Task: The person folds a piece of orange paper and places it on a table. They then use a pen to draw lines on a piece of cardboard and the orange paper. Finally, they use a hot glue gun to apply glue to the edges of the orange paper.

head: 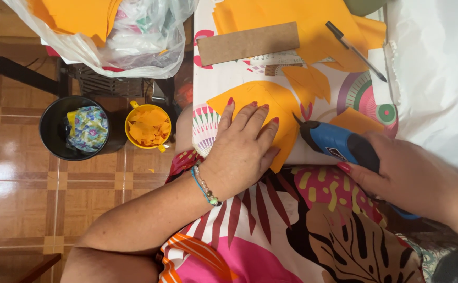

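Glossy brown floor tiles [24, 183] run along one side of your patterned bench [339, 86], and you sit close against its edge with a bright leaf-print cloth [312, 220] across your lap. Your left hand [244, 144] lies flat and spread, fingers fully open, pressing down the orange foam sheet [284, 105] at the near edge of the bench; it grips nothing. Your right hand [396, 170] is closed around the blue-and-black electric cutter [333, 144], whose dark tip touches the sheet's edge just beside your left fingertips. Judging by the sheet's curved, already trimmed outline, part of the cutting looks done, while the piece under your palm looks only partly shaped. Further up lie more thin, matte orange foam offcuts [307, 21], a stiff brown cardboard strip [249, 43], a pale ruler half hidden beneath it, and a black pen [355, 51]. Down on the floor, a small yellow cup [148, 127] holds orange scraps, beside a black bucket [56, 128] with floral fabric inside, and a clear plastic bag [129, 36] slumps nearby.
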